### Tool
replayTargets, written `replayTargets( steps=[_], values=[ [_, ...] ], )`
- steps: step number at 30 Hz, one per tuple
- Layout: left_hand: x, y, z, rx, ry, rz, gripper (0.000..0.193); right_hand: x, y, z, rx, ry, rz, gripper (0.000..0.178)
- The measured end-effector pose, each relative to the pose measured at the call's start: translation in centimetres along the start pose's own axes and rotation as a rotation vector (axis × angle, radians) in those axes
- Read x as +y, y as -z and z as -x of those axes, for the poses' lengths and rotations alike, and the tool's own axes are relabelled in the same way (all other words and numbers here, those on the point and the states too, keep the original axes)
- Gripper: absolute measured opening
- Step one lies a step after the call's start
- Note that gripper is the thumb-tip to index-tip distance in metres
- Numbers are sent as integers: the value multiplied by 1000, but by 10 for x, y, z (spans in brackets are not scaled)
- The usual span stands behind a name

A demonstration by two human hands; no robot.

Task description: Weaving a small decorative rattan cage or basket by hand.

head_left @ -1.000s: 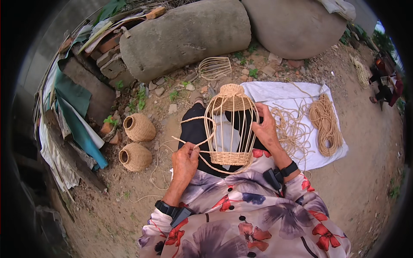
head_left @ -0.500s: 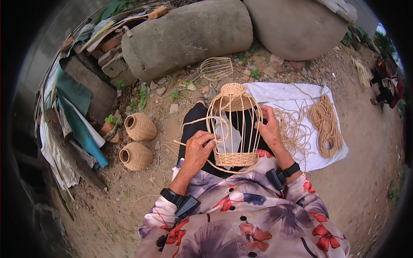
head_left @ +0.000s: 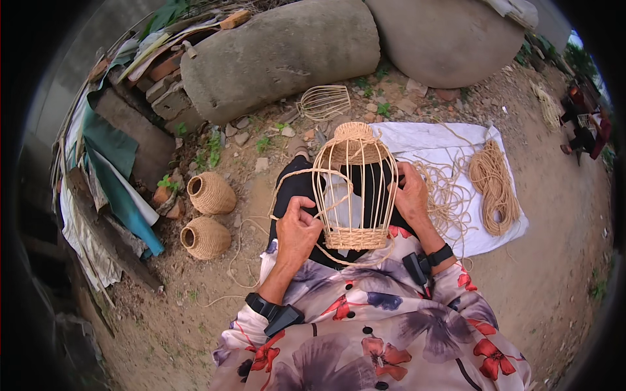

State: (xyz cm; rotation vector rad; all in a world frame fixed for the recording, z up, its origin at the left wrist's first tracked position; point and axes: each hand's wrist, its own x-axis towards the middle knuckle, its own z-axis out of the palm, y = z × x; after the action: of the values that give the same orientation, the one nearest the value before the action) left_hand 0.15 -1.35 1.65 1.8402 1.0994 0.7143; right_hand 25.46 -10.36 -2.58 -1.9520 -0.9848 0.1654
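A half-woven wicker basket [head_left: 356,240] lies over my lap, with bare ribs between a woven band near me and a woven neck at its far end. My right hand [head_left: 412,194] is closed on the ribs along the basket's right side. At its left side, my left hand [head_left: 298,229] pinches a twisted straw cord [head_left: 297,172], its fingertips close to the ribs. The cord arcs over the left ribs and passes into the frame. Another stretch curves under the near woven band.
Two finished woven pots [head_left: 212,193] lie on the dirt at left. A white sheet [head_left: 417,133] at right carries loose cord and a coiled cord bundle [head_left: 493,189]. Beyond are a bare rib frame [head_left: 324,103] and a concrete cylinder [head_left: 280,62]. A person [head_left: 587,127] sits far right.
My left hand has drawn back left and slightly down from the ribs. The small cord loop within the frame has been pulled out straighter. My right hand stays on the basket.
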Motion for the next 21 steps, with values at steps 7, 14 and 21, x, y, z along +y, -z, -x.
replayTargets(
  steps=[7,14,21],
  values=[
    [-26,41,-5,97,-202,-490,14,3,4,3,165,221,81,43],
    [-239,226,0,290,-10,-326,18,9,6,3,37,2,51,40],
    [-226,250,1,249,140,-149,27,12,9,-13,-27,52,101,42]
  ],
)
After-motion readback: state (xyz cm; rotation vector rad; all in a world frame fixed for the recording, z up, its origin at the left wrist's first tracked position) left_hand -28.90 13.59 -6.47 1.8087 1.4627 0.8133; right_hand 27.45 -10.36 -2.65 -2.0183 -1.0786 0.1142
